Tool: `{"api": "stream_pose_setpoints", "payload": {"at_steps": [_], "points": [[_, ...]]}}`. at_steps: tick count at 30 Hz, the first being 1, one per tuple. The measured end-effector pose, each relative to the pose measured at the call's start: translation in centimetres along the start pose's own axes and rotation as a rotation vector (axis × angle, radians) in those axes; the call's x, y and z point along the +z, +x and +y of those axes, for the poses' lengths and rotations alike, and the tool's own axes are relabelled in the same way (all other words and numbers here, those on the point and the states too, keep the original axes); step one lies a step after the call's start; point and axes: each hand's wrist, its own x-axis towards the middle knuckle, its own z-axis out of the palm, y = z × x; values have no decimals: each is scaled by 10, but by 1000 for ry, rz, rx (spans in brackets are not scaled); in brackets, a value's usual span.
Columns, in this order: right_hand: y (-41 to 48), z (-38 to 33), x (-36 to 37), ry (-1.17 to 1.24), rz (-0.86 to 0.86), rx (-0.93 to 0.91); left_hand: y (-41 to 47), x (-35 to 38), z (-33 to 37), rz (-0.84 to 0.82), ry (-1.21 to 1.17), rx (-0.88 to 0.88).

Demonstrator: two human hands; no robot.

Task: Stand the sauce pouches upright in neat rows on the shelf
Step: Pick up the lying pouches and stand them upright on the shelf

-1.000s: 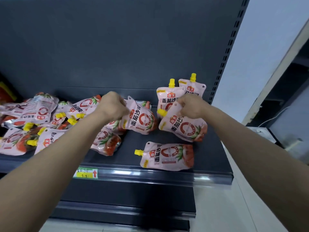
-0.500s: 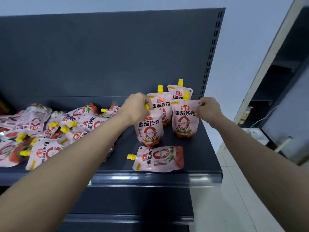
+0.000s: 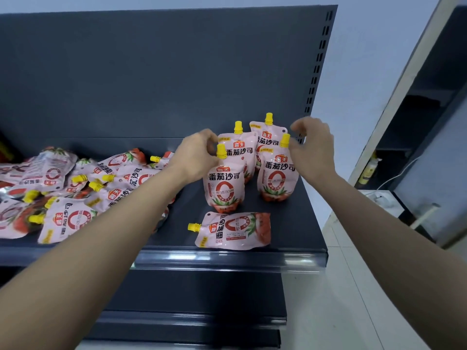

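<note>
Four tomato sauce pouches [image 3: 223, 188] are standing upright at the right end of the dark shelf [image 3: 290, 223], two in front and two behind, yellow caps up. Left hand [image 3: 197, 157] is hovering at the front-left pouch's cap [image 3: 221, 150], fingers half-curled in a C; can't tell if they're touching it. Right hand [image 3: 314, 150] is hovering just beside the front-right pouch [image 3: 276, 173], fingers loosely curled, gripping nothing. One flat pouch [image 3: 235, 231] is lying at the front edge. A pile [image 3: 75, 193] is lying to the left.

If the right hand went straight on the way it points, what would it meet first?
Probably the yellow cap of the front-right standing pouch, just left of the right hand; depth unclear.
</note>
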Motion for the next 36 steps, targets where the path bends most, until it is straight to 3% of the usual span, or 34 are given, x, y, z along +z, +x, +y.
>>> {"api": "stream_pose_setpoints", "payload": {"at_steps": [3,6,8,11,14,18,25,30,36], "points": [[-11,-24,-1,148,-167,-123,-8,-10,-9,114,-6,-40],[-28,-44,11,165,-606,-243,-23,-17,-23,161,26,-98],[-41,-50,28,75,-895,-324,-36,-20,-39,169,59,-160],[-61,-55,58,-257,-1095,-444,-57,-27,-68,171,87,-297],[-74,-57,74,-489,-1162,-414,-74,-38,-97,154,131,-434],[-76,-60,82,-555,-1234,-330,-81,-45,-124,182,148,-611],[-76,-66,95,-570,-1273,-233,-68,-39,-143,360,-159,-866],[-81,-70,97,-576,-1254,-161,-59,-38,-154,449,-291,-909],[-87,-66,99,-487,-1171,-78,-55,-38,-164,417,-261,-921]]}}
